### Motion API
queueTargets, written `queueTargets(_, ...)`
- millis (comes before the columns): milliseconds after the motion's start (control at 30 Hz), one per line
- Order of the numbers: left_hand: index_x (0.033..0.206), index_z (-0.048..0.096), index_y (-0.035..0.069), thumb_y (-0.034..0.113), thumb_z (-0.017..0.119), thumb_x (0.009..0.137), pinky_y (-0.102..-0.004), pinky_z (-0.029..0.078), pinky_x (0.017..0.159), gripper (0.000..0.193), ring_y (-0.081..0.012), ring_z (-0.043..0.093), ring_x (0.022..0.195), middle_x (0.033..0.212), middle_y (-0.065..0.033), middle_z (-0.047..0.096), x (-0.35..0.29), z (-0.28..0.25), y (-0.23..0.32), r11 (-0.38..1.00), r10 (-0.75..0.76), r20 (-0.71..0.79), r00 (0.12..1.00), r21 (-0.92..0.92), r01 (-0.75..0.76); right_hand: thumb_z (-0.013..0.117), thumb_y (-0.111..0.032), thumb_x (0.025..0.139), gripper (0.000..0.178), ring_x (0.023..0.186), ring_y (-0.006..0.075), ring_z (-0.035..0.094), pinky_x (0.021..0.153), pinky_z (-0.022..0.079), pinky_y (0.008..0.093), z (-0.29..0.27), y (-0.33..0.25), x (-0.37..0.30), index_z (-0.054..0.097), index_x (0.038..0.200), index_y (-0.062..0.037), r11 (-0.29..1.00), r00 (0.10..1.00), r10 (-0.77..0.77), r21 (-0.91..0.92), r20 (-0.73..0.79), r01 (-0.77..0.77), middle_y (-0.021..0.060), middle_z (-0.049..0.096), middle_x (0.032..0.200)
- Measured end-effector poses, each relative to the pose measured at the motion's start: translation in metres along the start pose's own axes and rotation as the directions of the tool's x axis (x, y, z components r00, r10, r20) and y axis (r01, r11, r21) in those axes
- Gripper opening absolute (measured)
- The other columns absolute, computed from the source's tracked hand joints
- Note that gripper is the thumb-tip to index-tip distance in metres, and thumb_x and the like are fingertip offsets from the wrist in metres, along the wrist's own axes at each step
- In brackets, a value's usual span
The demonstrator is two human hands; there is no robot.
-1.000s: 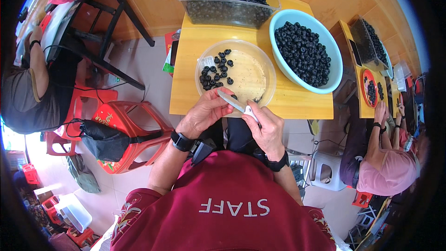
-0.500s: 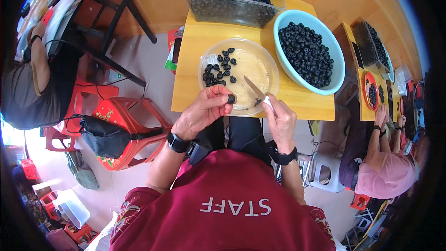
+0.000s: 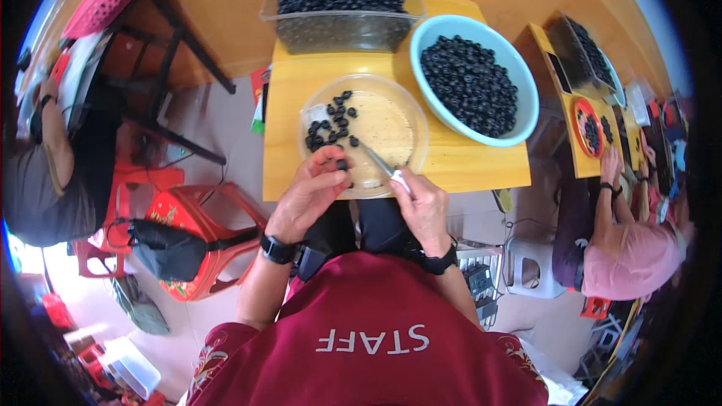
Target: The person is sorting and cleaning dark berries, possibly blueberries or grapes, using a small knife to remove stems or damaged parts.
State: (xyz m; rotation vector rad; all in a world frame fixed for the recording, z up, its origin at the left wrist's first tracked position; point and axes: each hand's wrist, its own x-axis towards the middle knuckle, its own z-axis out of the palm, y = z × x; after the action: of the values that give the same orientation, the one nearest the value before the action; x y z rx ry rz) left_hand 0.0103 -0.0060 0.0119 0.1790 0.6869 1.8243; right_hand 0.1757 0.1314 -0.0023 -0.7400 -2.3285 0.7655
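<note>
Knife [image 3: 378, 159] brought closer, gripped by the right hand [image 3: 426, 207], one seemingly unfinished dark piece [image 3: 342, 165] is pinched in the left hand [image 3: 310, 189], scattered pieces [image 3: 353, 140] done or not unclear.

Left hand [image 3: 307, 192] has a small black piece [image 3: 342, 165] pinched near the rim of a clear round tub [image 3: 387, 124], right hand [image 3: 426, 212] is gripping a knife [image 3: 378, 162]. Pale blue bowl [image 3: 529, 101] full of similar dark bits [image 3: 470, 83] sits just beside the tub, same yellow table [image 3: 481, 169].
</note>
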Motion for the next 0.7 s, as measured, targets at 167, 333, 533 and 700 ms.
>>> queueTargets(167,0.100,0.057,0.010,-0.002,0.066,0.084,-0.0238,0.042,0.070,0.021,-0.0108,0.049,0.075,0.097,-0.0050,0.058,0.006,-0.016,0.000,0.999,0.027,-0.089,0.996,0.039,-0.024,0.072,-0.023,0.084,0.021,0.067,0.0330,0.067,0.057,0.052,0.0407,0.002,-0.003,-0.001,0.069,0.096,-0.0066,1.000,1.000,0.003,0.001,0.026,-0.004,0.0136,0.067,0.076)
queueTargets(333,0.093,0.058,0.012,-0.001,0.064,0.087,-0.0224,0.041,0.065,0.015,-0.0100,0.048,0.073,0.091,-0.0023,0.057,0.022,-0.024,0.000,0.998,-0.047,-0.056,0.997,0.032,0.049,0.071,-0.024,0.084,0.022,0.066,0.0328,0.067,0.056,0.052,0.0406,-0.002,-0.001,-0.002,0.069,0.097,-0.0065,0.999,0.999,0.031,-0.021,0.032,-0.031,0.0134,0.067,0.076)
queueTargets(533,0.098,0.060,0.010,0.005,0.064,0.090,-0.0209,0.045,0.069,0.009,-0.0098,0.054,0.076,0.092,-0.0004,0.060,0.063,-0.005,0.002,0.976,0.003,-0.111,0.994,0.215,0.021,0.071,-0.024,0.084,0.022,0.067,0.0341,0.066,0.057,0.052,0.0419,-0.002,0.006,-0.003,0.069,0.097,-0.0061,0.998,0.999,0.042,-0.040,0.027,-0.041,0.0143,0.067,0.077)
queueTargets(700,0.129,0.051,-0.002,0.012,0.063,0.093,-0.0285,0.050,0.095,0.041,-0.0196,0.062,0.110,0.118,-0.0115,0.062,0.101,0.099,0.002,0.888,-0.046,0.051,0.998,0.460,0.017,0.070,-0.024,0.084,0.023,0.068,0.0350,0.066,0.058,0.052,0.0425,-0.005,0.006,-0.002,0.069,0.097,-0.0052,0.999,0.999,0.034,-0.017,0.027,-0.034,0.0150,0.067,0.078)
